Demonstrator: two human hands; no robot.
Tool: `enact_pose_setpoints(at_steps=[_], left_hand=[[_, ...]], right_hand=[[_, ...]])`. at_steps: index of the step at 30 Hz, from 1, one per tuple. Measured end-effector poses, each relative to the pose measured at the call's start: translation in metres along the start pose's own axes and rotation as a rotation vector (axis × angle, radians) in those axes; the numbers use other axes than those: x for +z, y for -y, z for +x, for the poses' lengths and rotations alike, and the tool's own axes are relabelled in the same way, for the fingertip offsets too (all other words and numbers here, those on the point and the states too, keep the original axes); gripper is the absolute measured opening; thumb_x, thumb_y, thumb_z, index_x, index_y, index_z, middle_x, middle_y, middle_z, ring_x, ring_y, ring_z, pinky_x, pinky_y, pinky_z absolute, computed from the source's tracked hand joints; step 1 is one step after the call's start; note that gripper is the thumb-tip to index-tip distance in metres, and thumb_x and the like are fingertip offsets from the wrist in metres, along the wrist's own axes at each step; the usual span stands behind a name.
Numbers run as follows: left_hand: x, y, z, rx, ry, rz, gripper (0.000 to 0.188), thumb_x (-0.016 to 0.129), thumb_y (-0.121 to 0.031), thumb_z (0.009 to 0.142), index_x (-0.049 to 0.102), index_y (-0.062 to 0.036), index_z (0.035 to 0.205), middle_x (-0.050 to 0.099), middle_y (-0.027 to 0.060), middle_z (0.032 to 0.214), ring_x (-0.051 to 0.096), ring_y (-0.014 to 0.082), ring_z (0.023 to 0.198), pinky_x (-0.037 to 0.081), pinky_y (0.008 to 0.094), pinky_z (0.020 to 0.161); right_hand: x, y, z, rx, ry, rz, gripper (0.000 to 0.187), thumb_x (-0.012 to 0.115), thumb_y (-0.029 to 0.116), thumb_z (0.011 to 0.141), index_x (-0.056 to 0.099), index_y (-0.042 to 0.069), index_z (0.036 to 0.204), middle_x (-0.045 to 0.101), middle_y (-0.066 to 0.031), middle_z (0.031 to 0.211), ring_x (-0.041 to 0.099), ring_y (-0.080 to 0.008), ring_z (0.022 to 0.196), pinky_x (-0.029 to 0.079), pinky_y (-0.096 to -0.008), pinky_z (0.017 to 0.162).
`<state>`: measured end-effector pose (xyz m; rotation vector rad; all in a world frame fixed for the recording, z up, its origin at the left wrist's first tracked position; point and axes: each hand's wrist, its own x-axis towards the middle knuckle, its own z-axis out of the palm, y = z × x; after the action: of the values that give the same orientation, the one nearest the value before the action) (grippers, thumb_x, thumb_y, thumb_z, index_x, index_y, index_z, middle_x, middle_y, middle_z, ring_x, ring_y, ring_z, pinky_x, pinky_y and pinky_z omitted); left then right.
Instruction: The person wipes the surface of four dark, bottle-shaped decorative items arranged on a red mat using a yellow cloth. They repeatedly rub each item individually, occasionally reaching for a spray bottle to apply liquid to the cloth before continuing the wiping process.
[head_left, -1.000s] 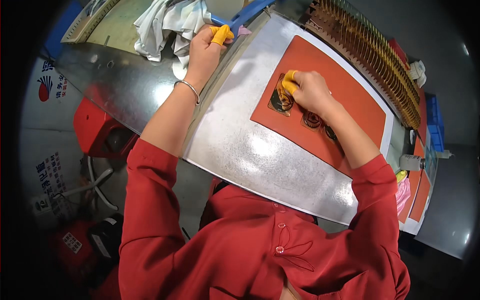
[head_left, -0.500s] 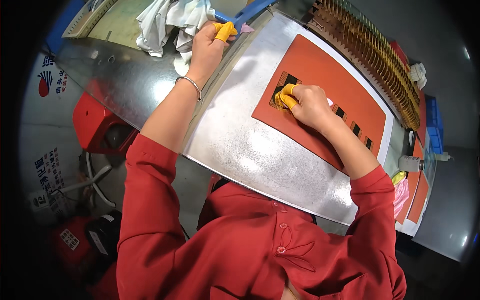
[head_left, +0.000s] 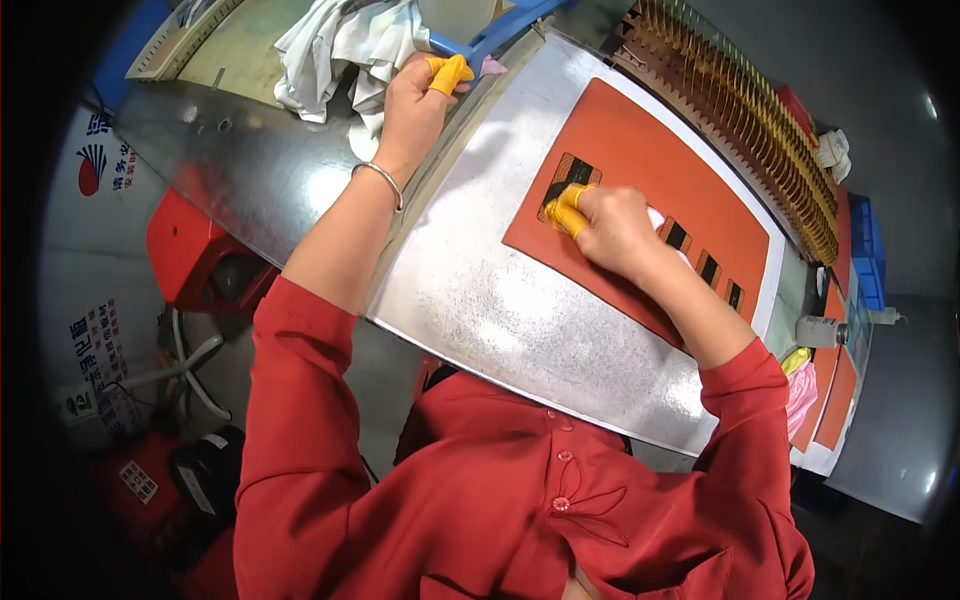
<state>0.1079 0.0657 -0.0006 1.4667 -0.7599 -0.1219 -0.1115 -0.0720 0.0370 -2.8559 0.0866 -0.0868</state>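
Observation:
My right hand (head_left: 613, 232), with yellow finger covers (head_left: 568, 208) on the thumb and a finger, presses closed fingertips on the lower end of a dark panel with gold mesh (head_left: 576, 172). The panel lies on an orange-red sheet (head_left: 650, 140). A bit of white material (head_left: 655, 217) shows beside this hand; whether it is gripped is hidden. My left hand (head_left: 413, 110), also with yellow finger covers (head_left: 448, 74), is closed beside a blue bar (head_left: 490, 38) at the board's far left corner. What its fingers hold, if anything, cannot be seen.
Several smaller dark pieces (head_left: 676, 234) lie along the sheet. Beneath is a pale board (head_left: 480, 300). A rack of brown and gold plates (head_left: 740, 110) runs along the far right. White cloths (head_left: 340, 50) lie at the far left; a small bottle (head_left: 820, 331) stands at right.
My right fingertips have slid slightly down and left over the dark panel, so more of its upper end shows. My left hand stays at the blue bar.

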Motion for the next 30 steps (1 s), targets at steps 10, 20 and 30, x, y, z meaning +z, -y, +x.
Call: enact_pose_setpoints(at_steps=[10,20,30], left_hand=[[0.002,0.003,0.001,-0.002,-0.009,-0.036,0.021,0.046,-0.011,0.091,0.062,0.0019,0.093,0.061,0.0054,0.09,0.061,0.0125,0.081,0.045,0.0216,0.069],[0.001,0.002,0.0,-0.016,-0.017,-0.032,0.021,0.045,-0.01,0.092,0.063,0.0009,0.093,0.061,0.0037,0.09,0.061,0.0123,0.082,0.046,0.0212,0.069],[-0.001,0.005,0.0,-0.027,-0.007,-0.016,0.021,0.046,-0.012,0.092,0.062,0.0008,0.094,0.063,0.0047,0.09,0.061,0.0122,0.081,0.045,0.0212,0.068]], right_hand=[[-0.003,-0.014,0.005,0.002,0.066,0.071,0.014,0.061,0.018,0.077,0.065,0.005,0.078,0.063,-0.0161,0.071,0.06,-0.0327,0.066,0.048,-0.0425,0.063],[-0.018,-0.029,0.02,-0.063,0.135,0.134,0.011,0.059,0.015,0.077,0.066,0.006,0.079,0.063,-0.0145,0.072,0.06,-0.0317,0.066,0.047,-0.0407,0.061],[-0.024,-0.033,0.023,0.107,0.11,0.135,0.013,0.059,0.018,0.079,0.065,0.006,0.079,0.062,-0.0145,0.068,0.059,-0.0324,0.064,0.047,-0.0413,0.061]])
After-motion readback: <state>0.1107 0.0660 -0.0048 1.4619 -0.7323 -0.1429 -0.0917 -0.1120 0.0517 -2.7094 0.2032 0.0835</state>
